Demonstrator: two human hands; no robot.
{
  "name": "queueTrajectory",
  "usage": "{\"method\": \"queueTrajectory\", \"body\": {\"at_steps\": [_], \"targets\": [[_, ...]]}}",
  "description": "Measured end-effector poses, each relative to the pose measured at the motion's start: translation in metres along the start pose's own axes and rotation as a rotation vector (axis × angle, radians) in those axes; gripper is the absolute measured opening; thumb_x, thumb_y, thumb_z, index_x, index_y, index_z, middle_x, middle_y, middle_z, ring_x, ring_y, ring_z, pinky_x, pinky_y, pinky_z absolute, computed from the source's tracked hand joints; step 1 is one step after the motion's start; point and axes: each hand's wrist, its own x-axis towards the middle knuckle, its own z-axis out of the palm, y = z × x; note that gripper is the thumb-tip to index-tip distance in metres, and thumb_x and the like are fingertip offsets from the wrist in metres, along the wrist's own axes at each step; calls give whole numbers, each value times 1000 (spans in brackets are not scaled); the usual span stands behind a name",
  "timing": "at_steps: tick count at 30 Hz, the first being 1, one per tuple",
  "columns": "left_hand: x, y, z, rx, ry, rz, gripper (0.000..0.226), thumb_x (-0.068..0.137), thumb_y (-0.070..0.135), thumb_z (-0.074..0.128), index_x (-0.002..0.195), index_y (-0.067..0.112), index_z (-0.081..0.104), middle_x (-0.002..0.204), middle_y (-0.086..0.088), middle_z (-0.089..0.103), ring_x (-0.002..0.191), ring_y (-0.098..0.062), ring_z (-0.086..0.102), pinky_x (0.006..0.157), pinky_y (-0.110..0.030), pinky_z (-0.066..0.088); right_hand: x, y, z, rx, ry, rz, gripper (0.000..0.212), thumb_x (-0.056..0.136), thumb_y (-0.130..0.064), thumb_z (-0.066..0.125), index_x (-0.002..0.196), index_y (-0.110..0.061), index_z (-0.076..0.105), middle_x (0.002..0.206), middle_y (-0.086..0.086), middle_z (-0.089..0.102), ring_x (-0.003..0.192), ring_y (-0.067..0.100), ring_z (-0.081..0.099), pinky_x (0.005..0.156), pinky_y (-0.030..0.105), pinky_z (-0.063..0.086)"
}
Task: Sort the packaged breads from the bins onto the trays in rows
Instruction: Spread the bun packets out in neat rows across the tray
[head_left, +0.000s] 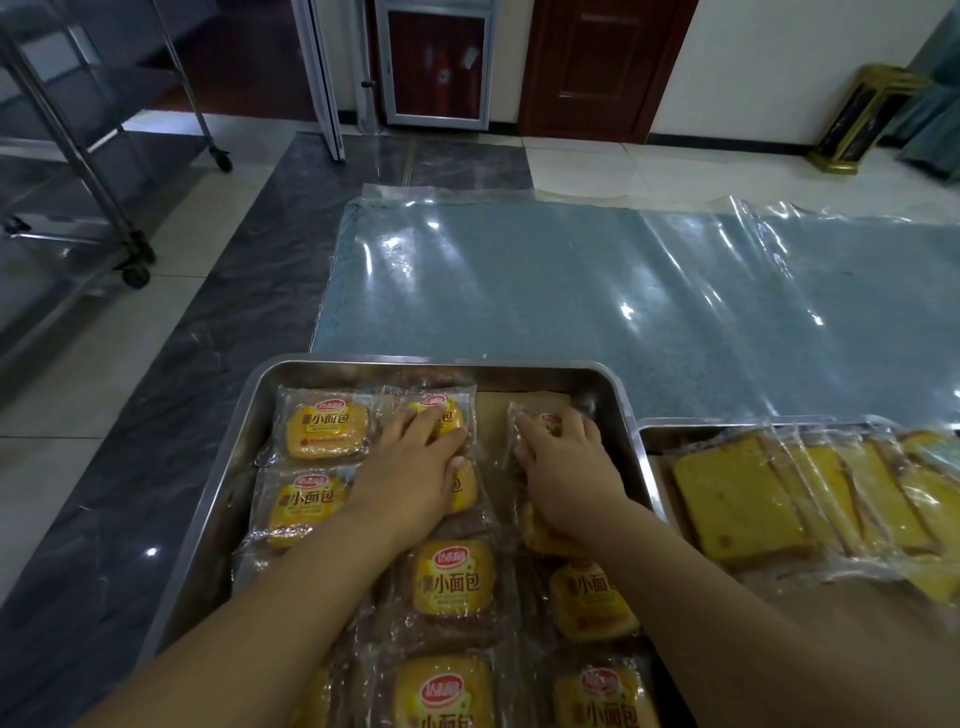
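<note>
A steel tray (249, 431) in front of me holds several small yellow packaged breads in rows, among them one at the far left (324, 428) and one in the middle (452, 579). My left hand (415, 462) lies flat with straight fingers on the far middle bread packet (451, 411). My right hand (563, 467) rests on the far right bread packet (540, 423), its fingers bent over the packet's top. Brown paper lining shows bare at the tray's far right corner.
A second steel tray (654, 434) on the right holds several packaged yellow cake slices (737, 499) laid overlapping. Beyond the trays lies a blue mat under clear plastic sheet (597, 301). A wheeled steel rack (78, 171) stands on the tiled floor at the left.
</note>
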Motion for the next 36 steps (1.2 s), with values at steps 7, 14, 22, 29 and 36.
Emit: {"method": "queueTrajectory", "body": {"at_steps": [7, 14, 22, 29, 36], "targets": [[3, 0, 3, 3, -36, 54, 45, 99, 39, 30, 143, 35, 29, 156, 7, 12, 142, -23, 0, 113, -45, 16, 24, 7, 7, 32, -23, -27, 50, 99, -38, 29, 144, -44, 9, 156, 5, 1, 142, 32, -13, 113, 50, 0], [-12, 6, -7, -103, 45, 43, 43, 96, 40, 39, 138, 32, 40, 153, 4, 21, 140, -21, 6, 112, -42, 18, -10, 6, -18, 159, 204, -52, 46, 94, -37, 48, 138, -30, 39, 148, 3, 30, 139, 25, 16, 110, 42, 25], [-67, 23, 4, -72, 22, 41, 52, 92, 52, 37, 140, 33, 34, 150, 5, 25, 135, -17, 15, 109, -39, 23, -88, 12, -17, 153, 126, -237, 29, 93, -32, 51, 120, -27, 59, 129, -6, 48, 119, 15, 41, 94, 28, 39], [-76, 20, 18, 40, -85, 39, 53, 95, 51, 27, 144, 30, 27, 157, 5, 8, 142, -20, 3, 111, -43, 23, -90, 21, 4, 197, 167, -151, 25, 89, -13, 57, 110, -21, 69, 126, 0, 55, 118, 21, 44, 93, 33, 42], [-72, 16, 15, 34, -111, 49, 53, 95, 49, 31, 145, 28, 27, 156, 4, 8, 141, -20, 1, 112, -44, 20, -70, 16, 1, 175, 185, -158, 28, 90, -11, 55, 114, -20, 65, 129, 0, 51, 123, 21, 40, 99, 32, 36]]}}
